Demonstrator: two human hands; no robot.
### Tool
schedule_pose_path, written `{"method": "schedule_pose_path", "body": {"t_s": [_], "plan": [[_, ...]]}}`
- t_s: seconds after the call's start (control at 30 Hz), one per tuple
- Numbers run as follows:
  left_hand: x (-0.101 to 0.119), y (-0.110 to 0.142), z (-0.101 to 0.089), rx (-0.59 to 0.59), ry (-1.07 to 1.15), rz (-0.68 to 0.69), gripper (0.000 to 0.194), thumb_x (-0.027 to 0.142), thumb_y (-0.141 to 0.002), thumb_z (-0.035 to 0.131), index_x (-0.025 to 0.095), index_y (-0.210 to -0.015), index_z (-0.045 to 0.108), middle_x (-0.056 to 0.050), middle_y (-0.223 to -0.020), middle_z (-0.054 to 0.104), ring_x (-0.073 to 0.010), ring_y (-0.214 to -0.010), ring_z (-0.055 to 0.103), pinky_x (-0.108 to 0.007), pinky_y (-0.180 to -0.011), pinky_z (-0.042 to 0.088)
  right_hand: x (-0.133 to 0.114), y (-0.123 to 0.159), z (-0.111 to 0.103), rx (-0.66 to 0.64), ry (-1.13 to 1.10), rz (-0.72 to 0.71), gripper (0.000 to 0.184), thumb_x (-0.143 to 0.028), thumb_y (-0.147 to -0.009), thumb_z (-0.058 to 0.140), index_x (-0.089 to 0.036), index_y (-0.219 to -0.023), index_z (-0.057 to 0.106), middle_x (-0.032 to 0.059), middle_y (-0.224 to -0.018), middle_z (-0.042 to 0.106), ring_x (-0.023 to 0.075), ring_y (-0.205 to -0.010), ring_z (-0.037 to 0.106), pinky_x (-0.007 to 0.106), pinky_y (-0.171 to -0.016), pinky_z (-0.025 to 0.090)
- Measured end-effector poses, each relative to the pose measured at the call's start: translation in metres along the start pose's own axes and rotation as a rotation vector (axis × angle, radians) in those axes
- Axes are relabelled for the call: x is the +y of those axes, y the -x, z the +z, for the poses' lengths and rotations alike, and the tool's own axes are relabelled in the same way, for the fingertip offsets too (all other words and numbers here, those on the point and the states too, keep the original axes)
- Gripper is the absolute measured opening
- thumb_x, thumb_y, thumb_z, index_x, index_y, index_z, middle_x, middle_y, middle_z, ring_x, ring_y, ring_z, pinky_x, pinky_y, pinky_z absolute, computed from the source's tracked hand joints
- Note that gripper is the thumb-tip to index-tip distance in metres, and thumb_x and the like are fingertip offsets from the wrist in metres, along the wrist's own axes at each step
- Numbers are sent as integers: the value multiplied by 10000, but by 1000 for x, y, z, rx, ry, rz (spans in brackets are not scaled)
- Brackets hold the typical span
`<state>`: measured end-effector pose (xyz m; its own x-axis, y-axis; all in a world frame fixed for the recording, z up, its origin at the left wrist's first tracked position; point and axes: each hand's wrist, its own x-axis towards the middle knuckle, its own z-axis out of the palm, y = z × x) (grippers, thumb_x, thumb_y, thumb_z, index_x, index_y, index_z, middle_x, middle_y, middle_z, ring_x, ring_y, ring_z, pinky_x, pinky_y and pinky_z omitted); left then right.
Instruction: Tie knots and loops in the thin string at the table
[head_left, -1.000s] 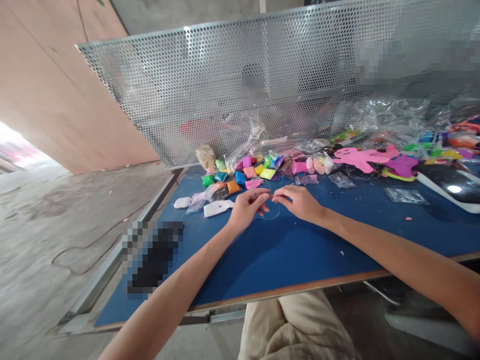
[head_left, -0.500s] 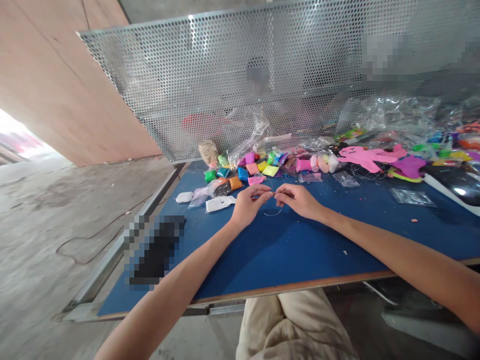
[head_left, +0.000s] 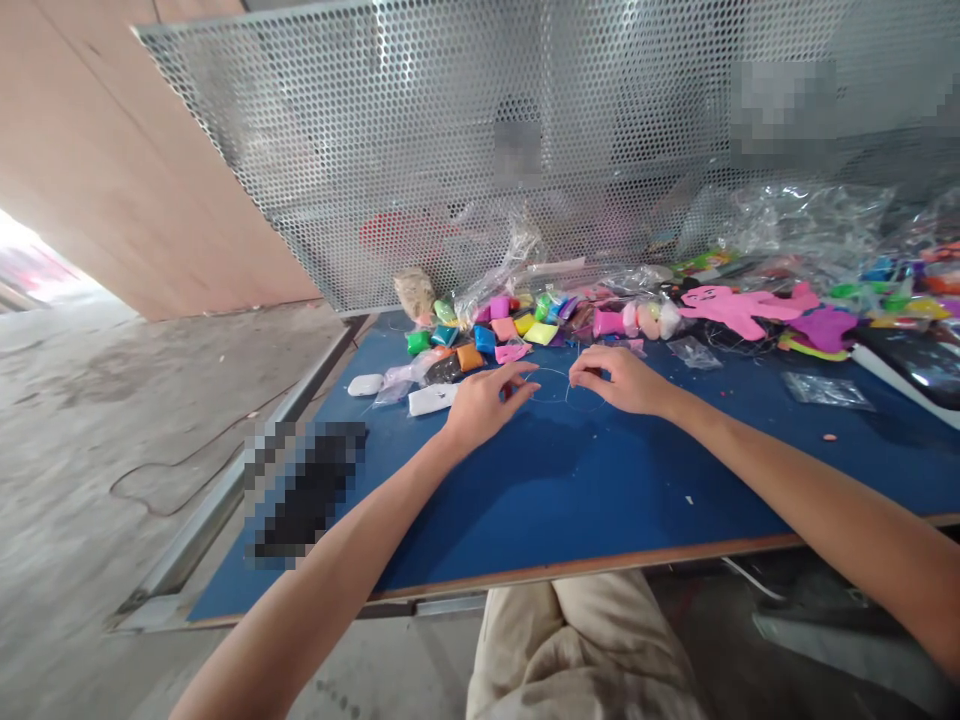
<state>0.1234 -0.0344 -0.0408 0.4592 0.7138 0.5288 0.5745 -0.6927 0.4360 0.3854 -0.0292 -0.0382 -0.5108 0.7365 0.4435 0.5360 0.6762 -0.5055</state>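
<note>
A thin, stiff thread [head_left: 551, 401], pale and looped, hangs between my two hands over the blue tabletop. My right hand [head_left: 621, 380] pinches it between thumb and forefinger, and a short end sticks down below the fingertips. On the other side of the loop, my left hand [head_left: 486, 402] has its thumb and forefinger apart, close to the thread; whether it touches them I cannot make out. Just beyond my left hand lie a white strip [head_left: 431, 400] and a pink packet [head_left: 513, 352].
Colourful packets [head_left: 470, 357], a pink animal-shaped cutout [head_left: 739, 308] and clear plastic bags line the table's back, before a perforated metal panel [head_left: 450, 130]. A white case [head_left: 365, 385] and a blurred-out dark object [head_left: 307, 495] lie left. A clear packet [head_left: 827, 391] lies right.
My hands, which met at the fingertips, have drawn apart. The left fingers have spread, and the right hand keeps its pinch on the thread, whose loop now shows between them.
</note>
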Motion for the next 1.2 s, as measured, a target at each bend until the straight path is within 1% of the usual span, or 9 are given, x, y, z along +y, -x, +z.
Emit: {"method": "schedule_pose_path", "body": {"t_s": [0.17,0.27,0.4,0.47,0.73,0.93,1.07,1.13,1.2], "plan": [[-6,1,2,46,-120,135,276,364,-953,565,263,-1163,714,-16,-872,753,-127,-681,636,-252,-700,490,3,0,-3,-13,101,-155,281,-340,-993,493,-198,-840,680,52,-796,677,191,-780,571,328,-761,411],[-10,1,3,-2,-151,180,276,344,-961,537,270,-1147,726,-33,-940,761,-149,-743,666,-274,-749,490,9,-1,-3,-33,178,-197,287,-351,-996,489,-202,-842,680,51,-782,677,196,-766,559,348,-777,383],[-14,0,5,-141,-115,170,297,339,-972,498,276,-1159,719,-49,-1031,758,-179,-838,693,-280,-769,484,18,-1,-2,-51,216,-199,279,-358,-986,506,-214,-836,692,47,-768,682,200,-756,555,360,-784,359],[-16,-1,6,-171,-88,142,300,352,-968,503,276,-1162,719,-58,-1046,756,-187,-839,696,-281,-771,484,21,-2,-2,-59,221,-197,277,-355,-983,508,-214,-836,696,47,-764,681,202,-758,557,361,-786,355],[-17,-2,9,-147,-59,136,296,397,-956,535,276,-1144,730,-67,-995,752,-198,-856,687,-292,-801,481,21,-2,-4,-84,151,-148,264,-332,-981,488,-211,-849,683,57,-804,660,204,-774,574,342,-761,402],[-12,-1,10,-179,-8,58,381,415,-907,617,282,-1263,647,-27,-961,739,-163,-737,633,-268,-731,457,18,-2,-7,-57,52,-39,259,-353,-969,517,-201,-826,671,40,-813,674,171,-729,598,304,-692,424],[-9,-2,12,-182,104,27,353,416,-909,611,281,-1228,674,-42,-973,716,-157,-734,611,-277,-753,458,22,-2,-8,-63,23,11,246,-370,-948,547,-207,-833,691,36,-805,700,170,-701,605,302,-667,421],[-7,-2,14,-168,207,-45,316,441,-914,593,253,-1141,709,-54,-970,710,-154,-722,598,-280,-738,469,24,-2,-8,-63,14,17,241,-372,-943,550,-211,-837,695,35,-808,705,171,-704,608,302,-670,424],[-5,-2,17,-159,405,-190,319,479,-914,580,219,-1047,709,-59,-963,702,-135,-654,567,-273,-661,478,24,-2,-8,-59,20,16,233,-377,-939,556,-214,-843,693,29,-793,698,171,-694,602,303,-669,423]]}}
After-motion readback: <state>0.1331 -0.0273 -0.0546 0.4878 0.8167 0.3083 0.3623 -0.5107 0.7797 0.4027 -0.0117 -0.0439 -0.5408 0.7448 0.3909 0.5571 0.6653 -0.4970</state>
